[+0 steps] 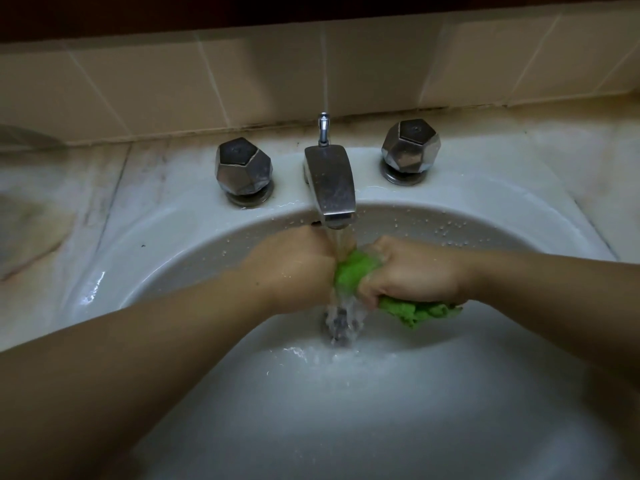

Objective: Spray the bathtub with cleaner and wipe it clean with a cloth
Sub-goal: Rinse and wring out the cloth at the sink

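**Green cloth held under running water**

Both hands grip 1 green cloth (351, 270) directly below the spout (330, 183), over the white sink (180, 244). The left hand (294, 268) is clenched on the cloth's left end, just left of the water stream (341, 242). The right hand (412, 270) is clenched on the other end, right of the stream, and a loose tail of cloth sticks out beneath it. Water falls from the spout onto the bunched cloth between the fists and runs down to the drain (337, 322) below. 2 faceted metal knobs flank the spout: left knob (242, 166), right knob (410, 147). Droplets dot the sink wall beside the spout.
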